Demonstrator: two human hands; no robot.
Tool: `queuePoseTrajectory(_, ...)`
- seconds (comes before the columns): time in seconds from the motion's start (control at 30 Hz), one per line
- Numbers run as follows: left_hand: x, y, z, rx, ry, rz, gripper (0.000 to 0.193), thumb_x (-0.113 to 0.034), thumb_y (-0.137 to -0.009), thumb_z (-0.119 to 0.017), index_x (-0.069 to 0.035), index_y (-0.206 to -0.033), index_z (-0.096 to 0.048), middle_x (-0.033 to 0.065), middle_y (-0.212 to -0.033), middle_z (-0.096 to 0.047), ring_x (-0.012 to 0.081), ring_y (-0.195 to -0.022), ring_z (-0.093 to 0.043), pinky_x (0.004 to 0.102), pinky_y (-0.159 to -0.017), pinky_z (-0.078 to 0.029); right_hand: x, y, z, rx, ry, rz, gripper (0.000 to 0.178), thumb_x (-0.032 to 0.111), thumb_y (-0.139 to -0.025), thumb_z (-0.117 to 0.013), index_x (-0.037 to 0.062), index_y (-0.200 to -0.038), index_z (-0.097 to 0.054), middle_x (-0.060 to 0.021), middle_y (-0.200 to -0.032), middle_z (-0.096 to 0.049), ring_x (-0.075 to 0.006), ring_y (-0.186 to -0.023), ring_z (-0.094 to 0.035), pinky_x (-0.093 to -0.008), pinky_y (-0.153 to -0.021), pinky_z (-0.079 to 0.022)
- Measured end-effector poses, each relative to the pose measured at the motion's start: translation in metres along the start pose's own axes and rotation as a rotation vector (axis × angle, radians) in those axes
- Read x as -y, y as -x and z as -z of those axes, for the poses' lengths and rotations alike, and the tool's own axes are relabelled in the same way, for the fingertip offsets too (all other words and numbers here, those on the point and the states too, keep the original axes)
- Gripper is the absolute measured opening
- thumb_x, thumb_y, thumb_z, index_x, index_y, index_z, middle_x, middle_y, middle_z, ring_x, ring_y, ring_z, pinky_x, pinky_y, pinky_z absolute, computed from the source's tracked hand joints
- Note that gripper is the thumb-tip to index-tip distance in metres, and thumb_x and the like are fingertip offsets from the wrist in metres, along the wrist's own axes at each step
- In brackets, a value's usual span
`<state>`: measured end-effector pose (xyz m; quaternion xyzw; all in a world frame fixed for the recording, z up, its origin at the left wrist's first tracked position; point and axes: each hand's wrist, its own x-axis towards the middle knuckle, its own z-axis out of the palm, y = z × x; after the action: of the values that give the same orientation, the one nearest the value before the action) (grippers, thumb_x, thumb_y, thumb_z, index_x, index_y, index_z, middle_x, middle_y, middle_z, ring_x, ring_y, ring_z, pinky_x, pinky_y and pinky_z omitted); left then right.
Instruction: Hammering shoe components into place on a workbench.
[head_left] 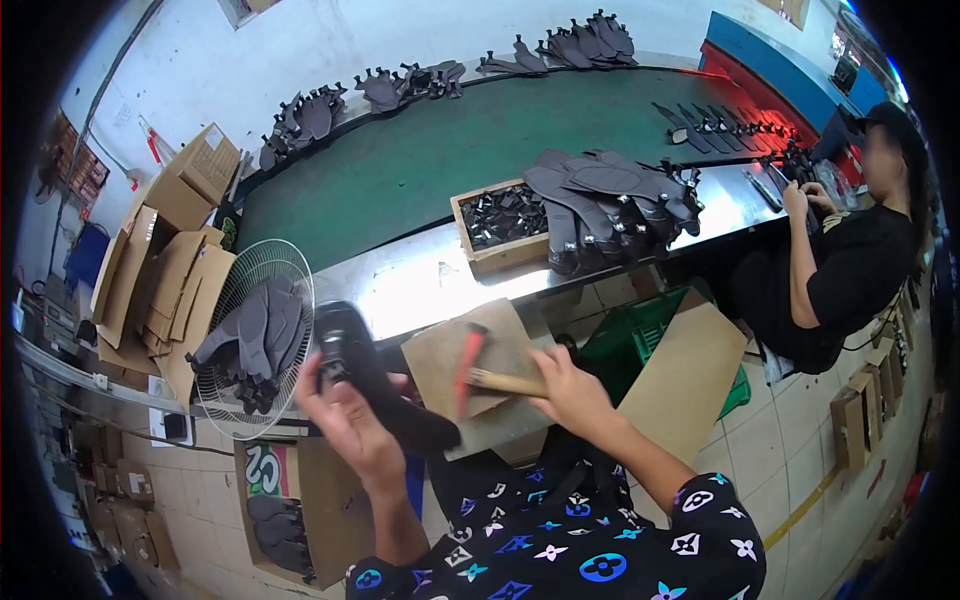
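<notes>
My left hand point(352, 428) is closed around a dark, sole-shaped padded piece point(385, 400) with a shiny black fitting near its upper end. The piece is tilted in the air, and its far side is hidden. In my right hand point(572, 393) is a hammer point(505, 383), gripped by its wooden handle, its red head over a brown work pad point(430, 350). The pad lies in front of me, just right of the dark piece. Nothing shows between the hammer head and the pad that I can make out.
Beyond the pad, a wooden box point(470, 262) of small black parts stands beside stacked dark pieces point(610, 185) on a metal-edged bench. A green conveyor belt point(400, 175) runs behind. A wire basket point(290, 250) and cardboard point(165, 285) are left. A co-worker point(850, 250) sits right.
</notes>
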<state>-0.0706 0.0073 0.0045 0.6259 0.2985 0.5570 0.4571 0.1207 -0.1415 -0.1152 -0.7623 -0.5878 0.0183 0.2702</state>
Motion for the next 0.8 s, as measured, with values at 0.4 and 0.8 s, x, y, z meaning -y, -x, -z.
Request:
queuePoseTrajectory(0.4, 0.110, -0.031, -0.075, 0.341, -0.851, -0.407, 0.041, -0.010, -0.090, -0.064, -0.005, -0.130, -0.059, 0.0188, -0.132, -0.054, 0.0385, -0.124, -0.048, 0.0487, -0.105, -0.037, -0.020, 0.198, 0.015, -0.450, -0.655, -1.005, 0.018, 0.015, -0.090, -0.070, 0.0004, -0.100, -0.068, 0.0002, -0.061, -0.054, -0.0106, -0.053, -0.050, -0.0317, -0.051, -0.041)
queuePoseTrajectory(0.8, 0.159, -0.179, -0.171, 0.968, -1.262, -0.954, 0.005, -0.013, -0.077, -0.069, -0.014, -0.075, -0.074, 0.0034, -0.078, -0.071, 0.0241, -0.082, -0.068, 0.0354, -0.083, -0.043, -0.024, 0.116, 0.051, -0.519, -0.949, -0.796, 0.022, 0.010, -0.097, -0.064, -0.0028, -0.115, -0.066, 0.0070, -0.055, -0.046, -0.0018, -0.040, -0.037, -0.0222, -0.038, -0.029)
